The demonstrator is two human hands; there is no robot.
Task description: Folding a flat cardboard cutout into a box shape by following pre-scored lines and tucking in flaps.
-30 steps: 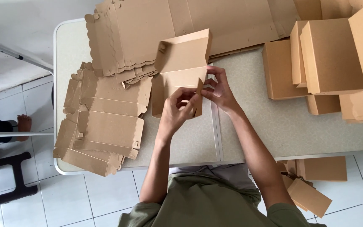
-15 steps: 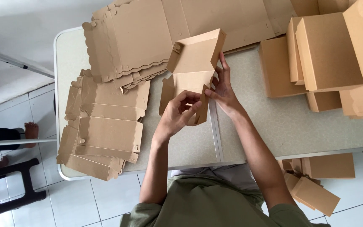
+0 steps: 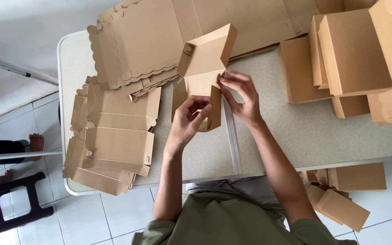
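A half-folded brown cardboard box (image 3: 203, 68) stands partly raised over the middle of the pale table (image 3: 273, 136). My left hand (image 3: 188, 120) grips its lower part, fingers curled around the bottom flap. My right hand (image 3: 241, 97) holds the box's right side wall, fingertips pressing at the fold. The box's lid panel tilts up and away from me.
Flat unfolded box blanks lie in a stack at the table's left (image 3: 110, 136) and in a larger pile at the back (image 3: 159, 36). Finished closed boxes (image 3: 350, 59) are stacked at the right. More boxes (image 3: 341, 195) lie on the tiled floor. A person's foot (image 3: 35, 143) shows far left.
The box has been raised and its lid panel swung further upright. My right hand slid along the right wall while my left hand shifted under the lower flap.
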